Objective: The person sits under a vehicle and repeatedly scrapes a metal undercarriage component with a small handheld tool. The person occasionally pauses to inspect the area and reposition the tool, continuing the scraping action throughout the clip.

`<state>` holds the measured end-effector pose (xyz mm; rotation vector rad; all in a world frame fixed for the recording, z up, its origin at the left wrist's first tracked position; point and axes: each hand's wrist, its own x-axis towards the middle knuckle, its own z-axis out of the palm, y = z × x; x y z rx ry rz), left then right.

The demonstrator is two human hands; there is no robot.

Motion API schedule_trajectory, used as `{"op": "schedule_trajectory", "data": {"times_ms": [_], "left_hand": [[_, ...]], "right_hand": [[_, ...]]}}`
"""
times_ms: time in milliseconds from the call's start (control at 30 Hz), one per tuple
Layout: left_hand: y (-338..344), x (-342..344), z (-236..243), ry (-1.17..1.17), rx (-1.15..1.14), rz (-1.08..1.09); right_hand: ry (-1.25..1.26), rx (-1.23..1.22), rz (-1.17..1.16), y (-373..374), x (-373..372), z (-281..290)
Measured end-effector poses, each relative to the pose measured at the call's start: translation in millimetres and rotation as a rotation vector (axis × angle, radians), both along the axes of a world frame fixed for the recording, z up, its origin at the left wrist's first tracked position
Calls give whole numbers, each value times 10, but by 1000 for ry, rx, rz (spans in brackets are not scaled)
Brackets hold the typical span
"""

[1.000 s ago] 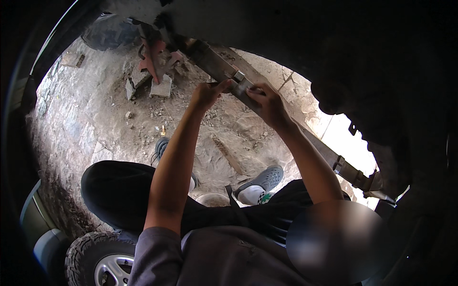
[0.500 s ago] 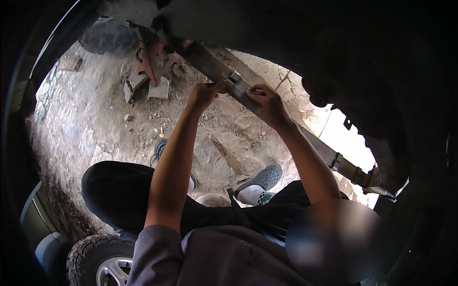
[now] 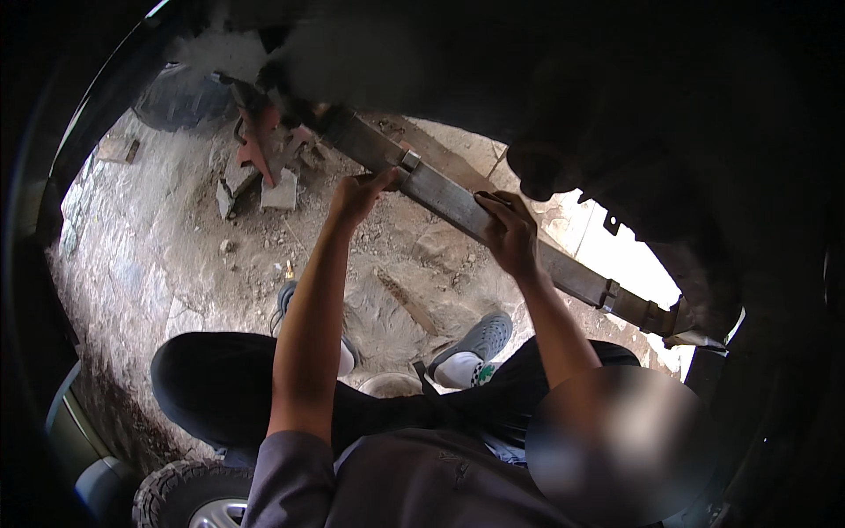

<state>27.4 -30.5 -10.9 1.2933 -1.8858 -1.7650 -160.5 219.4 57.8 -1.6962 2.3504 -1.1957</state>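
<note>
A long grey metal bar (image 3: 444,195) runs slantwise across the view, from the dark upper left down to the right. My left hand (image 3: 359,195) is closed at the bar's lower edge, its thumb beside a small metal clip (image 3: 409,160) that sits across the bar. Further right along the same bar is my right hand (image 3: 510,233), its fingers bent over the bar's face and reaching toward its upper edge. Something small and dark shows at those fingertips; I cannot make out what it is. A second metal band (image 3: 608,296) circles the bar near its right end.
Dark vehicle-like bodywork (image 3: 607,106) overhangs the top and right. A red metal piece (image 3: 255,150) stands by broken stone blocks (image 3: 280,190) on the dusty ground. A wooden strip (image 3: 407,301) lies between my feet, and a tyre (image 3: 180,493) is at lower left.
My right hand has slid to the right along the bar, away from my left hand. My left hand keeps its place by the clip. The whole view has shifted slightly.
</note>
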Motion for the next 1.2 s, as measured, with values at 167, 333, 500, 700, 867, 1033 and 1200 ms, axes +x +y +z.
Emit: {"op": "schedule_trajectory", "data": {"times_ms": [167,333,500,700,867,1033,1200], "left_hand": [[105,-110,98,-43,-116,58],[108,-40,93,-118,-48,68],[70,-41,31,-48,-70,73],[31,-48,32,-109,-64,56],[24,-81,-89,28,-34,68],[23,-64,-7,69,-46,14],[85,-52,46,64,-2,73]], "right_hand": [[-665,-150,-152,56,403,-248],[-1580,-420,-40,116,974,65],[-1781,-435,8,261,1121,222],[-2033,-526,85,323,1124,216],[-1945,-464,-89,390,1246,95],[-1619,-120,-236,422,1018,45],[-1206,171,-362,43,800,444]]}}
